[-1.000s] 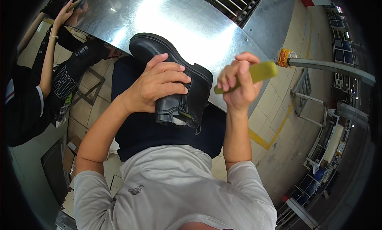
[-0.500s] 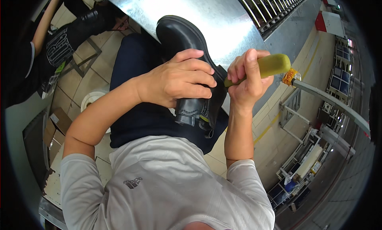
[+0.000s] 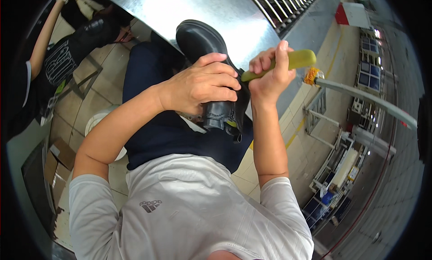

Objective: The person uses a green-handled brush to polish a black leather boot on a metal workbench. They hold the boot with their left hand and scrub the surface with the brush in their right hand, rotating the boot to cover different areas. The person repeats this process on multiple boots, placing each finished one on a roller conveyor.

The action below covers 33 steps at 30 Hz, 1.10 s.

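A black leather ankle boot lies at the front edge of the metal table, its toe pointing away and its shaft opening toward me. My left hand is wrapped over the boot's ankle and shaft, gripping it. In my right hand is a long olive-yellow bar with a rounded outer end. The fist closes round its middle, the thumb pointing up. The bar's narrower inner end meets the boot's side near the heel; whether it presses there I cannot tell.
The shiny metal table has a row of metal rollers at its far right. A grey metal bar with orange-yellow wrapping juts out at right. Another person is at the left, near a white bucket and a cardboard box.
The right hand and the olive-yellow bar have shifted left and away from me along the boot. The left hand keeps its hold, and the whole view has turned slightly.
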Tool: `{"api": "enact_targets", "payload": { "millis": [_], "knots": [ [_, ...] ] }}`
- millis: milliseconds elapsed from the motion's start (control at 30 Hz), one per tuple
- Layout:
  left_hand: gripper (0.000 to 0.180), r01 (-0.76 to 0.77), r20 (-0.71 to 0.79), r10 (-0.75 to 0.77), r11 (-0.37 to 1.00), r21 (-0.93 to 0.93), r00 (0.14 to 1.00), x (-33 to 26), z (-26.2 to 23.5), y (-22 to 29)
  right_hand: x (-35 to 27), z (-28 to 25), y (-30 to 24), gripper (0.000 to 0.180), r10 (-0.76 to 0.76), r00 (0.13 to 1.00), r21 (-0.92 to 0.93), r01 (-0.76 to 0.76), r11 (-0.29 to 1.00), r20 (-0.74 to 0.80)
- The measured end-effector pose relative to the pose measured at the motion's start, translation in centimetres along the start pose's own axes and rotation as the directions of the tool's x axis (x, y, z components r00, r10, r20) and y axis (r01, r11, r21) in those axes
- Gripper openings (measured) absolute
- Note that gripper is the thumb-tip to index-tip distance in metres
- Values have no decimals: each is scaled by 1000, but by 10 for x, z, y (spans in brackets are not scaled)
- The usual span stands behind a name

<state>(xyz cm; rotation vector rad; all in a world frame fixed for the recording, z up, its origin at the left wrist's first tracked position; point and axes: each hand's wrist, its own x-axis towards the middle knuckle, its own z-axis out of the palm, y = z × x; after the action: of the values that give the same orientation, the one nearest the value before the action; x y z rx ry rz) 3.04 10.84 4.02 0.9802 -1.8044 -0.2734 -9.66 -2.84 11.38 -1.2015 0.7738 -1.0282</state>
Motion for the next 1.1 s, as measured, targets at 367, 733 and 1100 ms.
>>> {"api": "enact_targets", "payload": {
  "millis": [367,733,1100],
  "knots": [
    [46,-3,-1,3,999,47,1000,1,1,4,-13,-56,-13,40,-197,978,-26,196,980,-74],
    [40,52,46,-55,997,64,997,8,-4,6,-9,-38,-2,17,-121,992,114,116,987,41],
    [36,39,51,-43,996,74,998,6,-2,6,-8,-14,7,21,-171,982,84,164,983,83]
  ]
}}
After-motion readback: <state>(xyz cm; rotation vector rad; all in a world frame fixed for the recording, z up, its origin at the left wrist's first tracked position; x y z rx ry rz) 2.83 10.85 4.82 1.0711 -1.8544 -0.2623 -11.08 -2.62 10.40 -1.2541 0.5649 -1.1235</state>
